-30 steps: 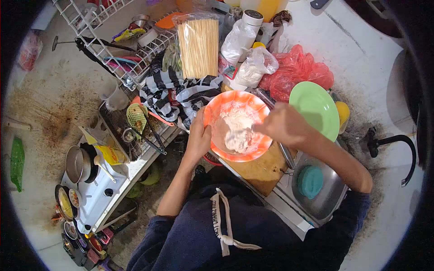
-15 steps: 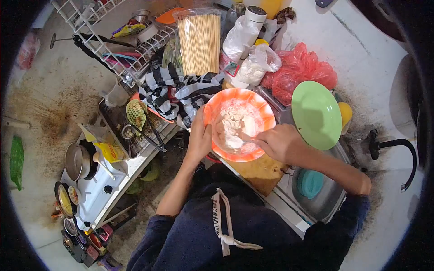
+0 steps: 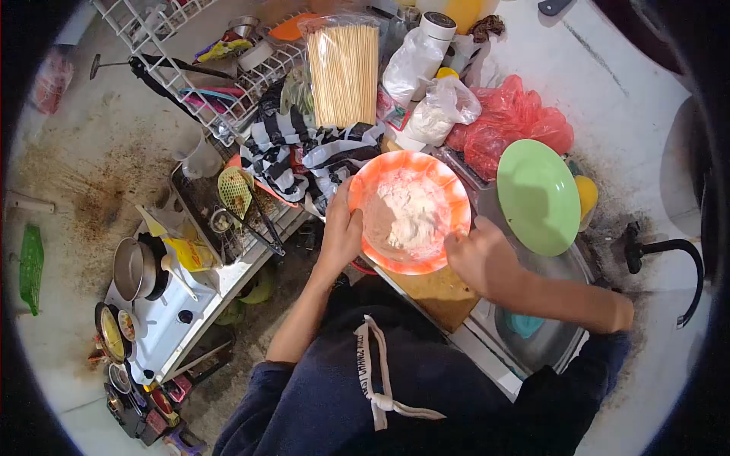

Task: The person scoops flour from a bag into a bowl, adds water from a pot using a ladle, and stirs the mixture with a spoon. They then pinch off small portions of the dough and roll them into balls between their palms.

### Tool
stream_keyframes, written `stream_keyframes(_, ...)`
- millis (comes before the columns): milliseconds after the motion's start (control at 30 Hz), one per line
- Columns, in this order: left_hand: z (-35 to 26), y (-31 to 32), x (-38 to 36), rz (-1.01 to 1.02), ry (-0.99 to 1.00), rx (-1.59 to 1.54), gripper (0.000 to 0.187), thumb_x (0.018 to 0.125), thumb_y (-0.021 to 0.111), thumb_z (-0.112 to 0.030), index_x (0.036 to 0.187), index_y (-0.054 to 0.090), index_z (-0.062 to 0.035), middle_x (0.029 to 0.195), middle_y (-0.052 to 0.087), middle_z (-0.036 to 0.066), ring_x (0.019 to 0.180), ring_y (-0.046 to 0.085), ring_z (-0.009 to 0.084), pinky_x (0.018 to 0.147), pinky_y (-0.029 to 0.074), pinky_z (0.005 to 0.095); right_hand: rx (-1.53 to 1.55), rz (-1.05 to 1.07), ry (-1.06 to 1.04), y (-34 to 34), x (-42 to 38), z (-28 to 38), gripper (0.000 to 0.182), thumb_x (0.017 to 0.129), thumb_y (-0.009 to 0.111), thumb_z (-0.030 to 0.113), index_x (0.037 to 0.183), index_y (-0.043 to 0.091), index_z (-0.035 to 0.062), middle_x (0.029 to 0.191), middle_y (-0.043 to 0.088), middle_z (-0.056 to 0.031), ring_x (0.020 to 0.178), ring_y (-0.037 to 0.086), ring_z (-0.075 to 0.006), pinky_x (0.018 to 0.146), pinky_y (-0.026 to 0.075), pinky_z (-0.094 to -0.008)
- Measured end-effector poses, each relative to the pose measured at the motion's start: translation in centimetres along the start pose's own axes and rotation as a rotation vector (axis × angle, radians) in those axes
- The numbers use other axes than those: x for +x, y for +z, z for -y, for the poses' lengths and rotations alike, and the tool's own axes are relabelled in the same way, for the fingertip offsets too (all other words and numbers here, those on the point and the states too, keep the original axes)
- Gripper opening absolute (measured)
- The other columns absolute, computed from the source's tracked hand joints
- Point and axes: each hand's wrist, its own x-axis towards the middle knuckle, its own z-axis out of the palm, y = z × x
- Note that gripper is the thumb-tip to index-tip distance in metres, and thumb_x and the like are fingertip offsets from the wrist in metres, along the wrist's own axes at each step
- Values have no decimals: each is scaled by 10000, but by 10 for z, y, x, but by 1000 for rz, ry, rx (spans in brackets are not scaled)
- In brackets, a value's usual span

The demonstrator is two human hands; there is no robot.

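An orange-and-white bowl (image 3: pixel 461 199) with a scalloped pattern stands near the wooden board, with pale flour-like dough (image 3: pixel 414 216) inside. My left hand (image 3: pixel 341 232) grips the bowl's left rim, thumb toward the inside. At the lower right rim is my right hand (image 3: pixel 480 254), its fingers closed; what they hold, if anything, is hidden at this moment. A green plate (image 3: pixel 538 196) lies to the right of the bowl. Partly beneath the bowl shows the wooden board (image 3: pixel 433 295).
A sink (image 3: pixel 544 346) with a teal item (image 3: pixel 523 322) lies lower right. Behind the bowl are skewers (image 3: pixel 342 76), a striped bag (image 3: pixel 277 152), a flour bag (image 3: pixel 433 121) and a red bag (image 3: pixel 517 125). A stove (image 3: pixel 163 319) stands left.
My right hand has moved right, from over the bowl's inside to its rim, and the utensil seen earlier no longer shows. The dough looks more gathered. The whole view has shifted slightly.
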Motion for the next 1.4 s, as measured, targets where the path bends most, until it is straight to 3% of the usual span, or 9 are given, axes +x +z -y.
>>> stream_keyframes(67,-3,0,0,19,-14,-29,483,730,390,15,1206,326,63,1149,422,250,1103,388,374,962,267,388,159,-159,-11,2,-1,1,89,630,547,123,551,588,119,539,559,-61,509,541,-198,599,363,-378)
stream_keyframes(233,2,0,-1,40,-35,40,510,728,390,22,1229,304,56,1179,407,247,1133,365,372,976,252,387,178,115,-30,-7,2,-9,128,688,525,121,807,561,92,475,514,0,450,540,-170,636,401,-298)
stream_keyframes(500,5,-1,-2,57,-17,18,507,736,386,16,1232,295,64,1202,386,247,1151,347,367,988,235,387,148,-29,232,32,32,-40,81,727,505,145,762,576,129,497,543,-45,445,538,-170,669,401,-309)
stream_keyframes(767,3,2,1,4,-48,-70,467,744,379,7,1205,325,65,1168,423,240,1129,379,351,973,259,380,125,342,71,-37,-2,-13,107,684,522,133,775,560,91,513,552,-47,478,553,-184,693,395,-318)
stream_keyframes(967,-2,-2,2,31,-3,52,480,730,379,14,1206,332,49,1142,444,235,1100,394,361,959,271,388,99,29,-21,-6,19,-8,174,675,526,122,833,582,76,469,507,-27,470,546,-177,646,402,-286)
stream_keyframes(1067,-3,-5,3,104,-64,127,530,742,344,27,1264,258,57,1268,366,199,1203,336,260,997,230,308,123,-48,60,16,31,-28,159,671,522,112,818,575,84,481,524,-32,477,549,-179,628,401,-283)
stream_keyframes(1133,1,-3,1,19,15,56,493,716,375,24,1207,334,46,1159,429,234,1111,386,355,963,266,385,74,-21,91,15,28,-37,105,683,518,115,770,571,92,486,535,-27,476,557,-166,633,404,-294)
stream_keyframes(1333,-6,2,2,-19,-38,-71,491,714,374,29,1203,336,51,1169,422,228,1132,386,330,976,255,359,-85,181,55,-6,-10,-25,77,664,528,110,733,560,103,493,544,-57,523,567,-195,632,407,-295)
stream_keyframes(1400,7,3,3,-9,-47,-107,490,713,372,30,1201,337,53,1168,422,227,1129,389,329,974,258,356,54,109,68,-37,-17,-13,66,664,529,122,650,585,92,520,558,-83,530,561,-211,671,391,-360)
